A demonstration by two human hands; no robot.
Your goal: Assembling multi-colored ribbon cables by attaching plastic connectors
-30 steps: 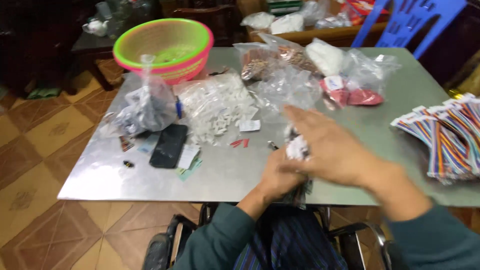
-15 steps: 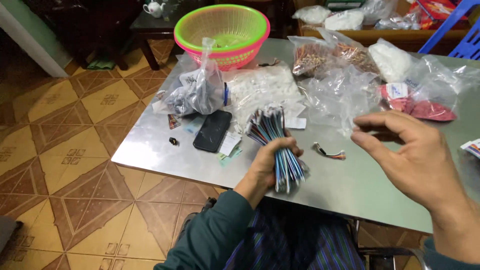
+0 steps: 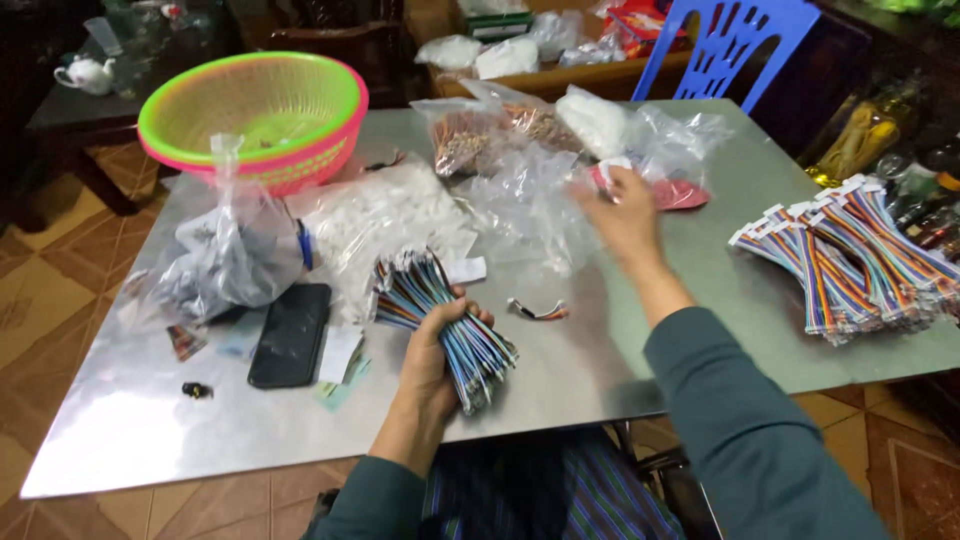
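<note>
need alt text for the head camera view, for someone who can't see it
A person's left hand grips a bundle of multicoloured wires above a metal table, while the right hand reaches to clear plastic bags. A pink and green basket, a black phone and more wire bundles lie around.

Clear plastic bags (image 3: 520, 200); dark phone (image 3: 290, 335)
</note>
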